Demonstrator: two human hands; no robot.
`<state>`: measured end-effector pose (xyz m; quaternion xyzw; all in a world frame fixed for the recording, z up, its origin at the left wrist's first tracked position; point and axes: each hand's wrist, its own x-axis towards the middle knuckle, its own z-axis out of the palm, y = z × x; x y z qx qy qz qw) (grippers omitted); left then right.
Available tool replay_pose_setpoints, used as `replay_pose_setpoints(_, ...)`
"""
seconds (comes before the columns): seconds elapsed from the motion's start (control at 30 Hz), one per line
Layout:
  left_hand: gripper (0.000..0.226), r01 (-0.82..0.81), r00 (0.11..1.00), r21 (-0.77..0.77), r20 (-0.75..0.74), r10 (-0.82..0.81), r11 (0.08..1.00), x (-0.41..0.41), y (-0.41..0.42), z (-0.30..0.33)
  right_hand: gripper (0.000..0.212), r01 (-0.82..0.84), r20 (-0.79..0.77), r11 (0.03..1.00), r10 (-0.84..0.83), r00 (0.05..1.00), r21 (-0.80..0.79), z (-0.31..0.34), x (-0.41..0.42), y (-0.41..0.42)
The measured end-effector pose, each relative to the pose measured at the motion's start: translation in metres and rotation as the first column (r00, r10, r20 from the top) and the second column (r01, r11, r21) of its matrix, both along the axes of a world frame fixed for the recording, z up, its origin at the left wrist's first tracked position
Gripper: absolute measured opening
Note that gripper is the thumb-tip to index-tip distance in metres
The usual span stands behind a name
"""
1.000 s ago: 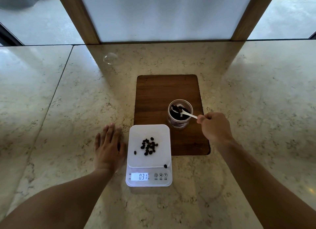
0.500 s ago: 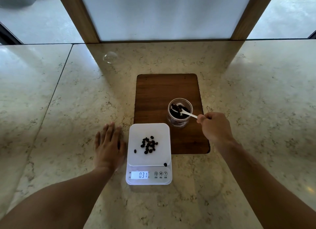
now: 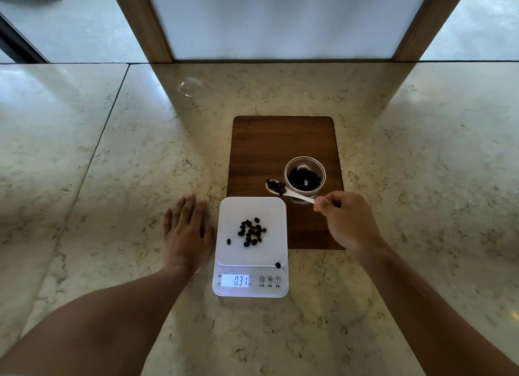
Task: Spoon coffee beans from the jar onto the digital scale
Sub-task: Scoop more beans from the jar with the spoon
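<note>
A white digital scale [image 3: 236, 252] stands on the marble counter and reads 0.31. A small pile of coffee beans [image 3: 251, 231] lies on its platform, with one stray bean [image 3: 278, 265] at the platform's front right corner. Behind and right of it, a clear jar [image 3: 305, 176] holding dark beans stands on a wooden board [image 3: 269, 145]. My right hand [image 3: 346, 222] pinches the handle of a white spoon [image 3: 280, 189], whose bowl carries several beans and hovers just left of the jar, above the board. Flat on the counter, my left hand [image 3: 186, 232] rests beside the scale's left edge.
A clear round lid [image 3: 190, 87] lies on the counter at the back left. Behind the counter rise a frosted panel and two wooden posts [image 3: 140, 21]. A seam [image 3: 112, 108] runs through the marble on the left.
The spoon has come up out of the jar with beans in it and moved left, toward the scale. My left hand and the scale reading stay the same.
</note>
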<state>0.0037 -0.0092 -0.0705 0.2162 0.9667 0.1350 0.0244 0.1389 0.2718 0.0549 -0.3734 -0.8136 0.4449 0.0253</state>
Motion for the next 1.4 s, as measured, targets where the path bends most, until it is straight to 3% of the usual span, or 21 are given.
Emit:
replay_pose_setpoints(0.4, 0.063, 0.006, 1.000, -0.008, 0.008, -0.006, 1.000, 0.000, -0.001, -0.001, 0.027, -0.043, 0.062, 0.998, 0.047, 0.997, -0.052, -0.028, 0.014, -0.035)
replay_pose_setpoints(1.4, 0.061, 0.004, 1.000, 0.009, -0.012, -0.004, 1.000, -0.002, -0.003, -0.006, 0.014, -0.142, -0.122, 0.981, 0.158, 0.980, 0.136, -0.028, 0.019, -0.041)
